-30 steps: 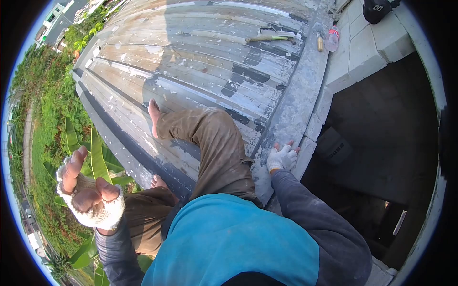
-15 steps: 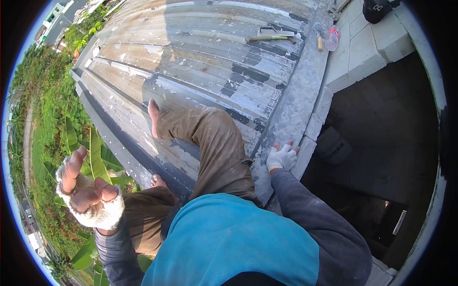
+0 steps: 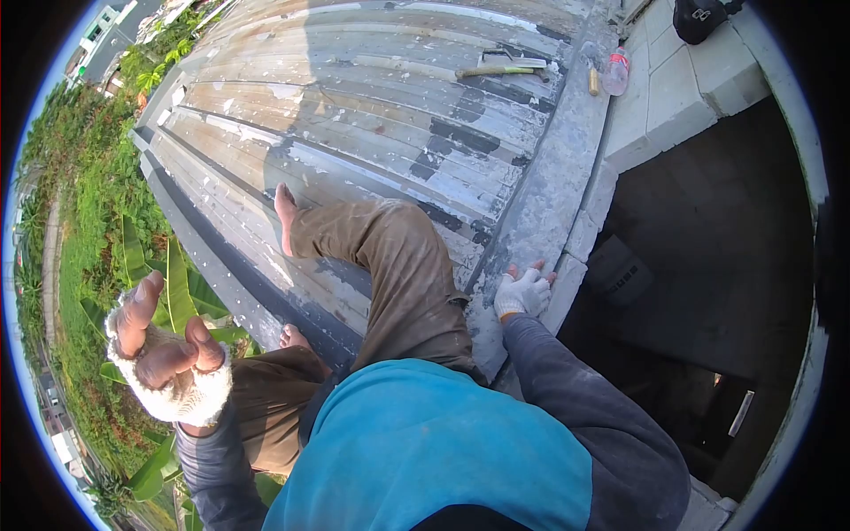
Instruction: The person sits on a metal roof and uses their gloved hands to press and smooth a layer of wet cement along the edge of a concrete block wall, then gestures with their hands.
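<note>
My left hand [image 3: 173, 358], in a worn white fingerless glove, is raised at the left over the greenery. Its fingers are loosely bent with the thumb apart, and nothing shows between them. On the grey cement ledge [image 3: 540, 208] rests my right hand [image 3: 524, 292], also gloved, fingers spread near the block edge. My bare foot [image 3: 285, 217] is on the corrugated metal roof [image 3: 354, 133]. Farther up lie a hammer [image 3: 500, 71] with a light handle, a trowel-like tool [image 3: 518, 61], a brush-like tool [image 3: 593, 78] and a clear plastic bottle [image 3: 615, 73].
Right of the ledge, a dark opening [image 3: 708, 239] drops away, with a pale bucket-like container [image 3: 618, 270] inside. Light blocks [image 3: 677, 97] border it, and a black bag [image 3: 699, 18] sits on top. Beyond the left roof edge [image 3: 204, 248] are plants [image 3: 97, 177] far below.
The thumb and fingers of my left hand have shifted slightly, the thumb now more upright. My right hand stays on the ledge.
</note>
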